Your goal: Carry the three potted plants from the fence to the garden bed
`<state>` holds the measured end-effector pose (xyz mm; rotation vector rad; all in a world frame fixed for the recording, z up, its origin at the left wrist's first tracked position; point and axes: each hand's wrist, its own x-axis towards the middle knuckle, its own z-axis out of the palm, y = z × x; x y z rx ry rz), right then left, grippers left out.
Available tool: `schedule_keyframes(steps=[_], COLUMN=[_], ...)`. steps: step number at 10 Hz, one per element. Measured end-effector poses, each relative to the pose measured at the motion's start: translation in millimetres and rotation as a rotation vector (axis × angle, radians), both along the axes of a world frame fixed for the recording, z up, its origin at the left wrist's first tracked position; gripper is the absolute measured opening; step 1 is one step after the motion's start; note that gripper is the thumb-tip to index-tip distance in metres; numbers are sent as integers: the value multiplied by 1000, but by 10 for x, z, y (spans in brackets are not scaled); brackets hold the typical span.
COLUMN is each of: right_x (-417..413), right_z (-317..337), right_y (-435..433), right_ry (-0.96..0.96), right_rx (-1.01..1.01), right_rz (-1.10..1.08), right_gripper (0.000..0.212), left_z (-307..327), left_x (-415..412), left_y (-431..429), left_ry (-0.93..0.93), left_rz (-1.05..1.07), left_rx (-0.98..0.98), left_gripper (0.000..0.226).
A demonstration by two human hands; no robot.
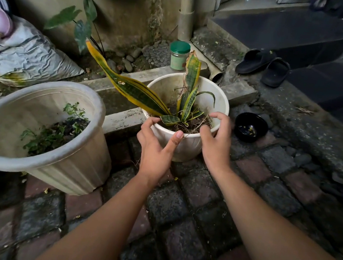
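Visibly two pots (188, 147), two hands (185, 147).

Only 2 forearms and hands of the person show. Both forearms are bare to the frame's lower edge, with no sleeve, and neither the left hand (156, 149) nor the right hand (216, 139) wears anything.

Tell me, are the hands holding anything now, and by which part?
Nothing is firmly held. Both hands are open around the rim of the white snake plant pot: left hand at the near-left rim, right hand at the near-right rim. Whether the fingertips touch cannot be told.
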<state>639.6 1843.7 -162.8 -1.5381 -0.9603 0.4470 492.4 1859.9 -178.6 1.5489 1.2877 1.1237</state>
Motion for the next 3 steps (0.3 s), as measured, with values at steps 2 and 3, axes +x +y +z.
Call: schedule_keyframes(steps=[2,3], right_x=[344,559], right_z=[391,1220], right_y=[-87,-281], right_ry=[-321,-498], right_rx=[-457,-663], right_rz=[309,438], right_gripper=[22,31], left_z=[498,1397], left_x=[-61,-167], left_y=[43,199], left_ry=[142,507], left_rz=[-43,-261], left_rx=[-181,-403], left_gripper=[53,49])
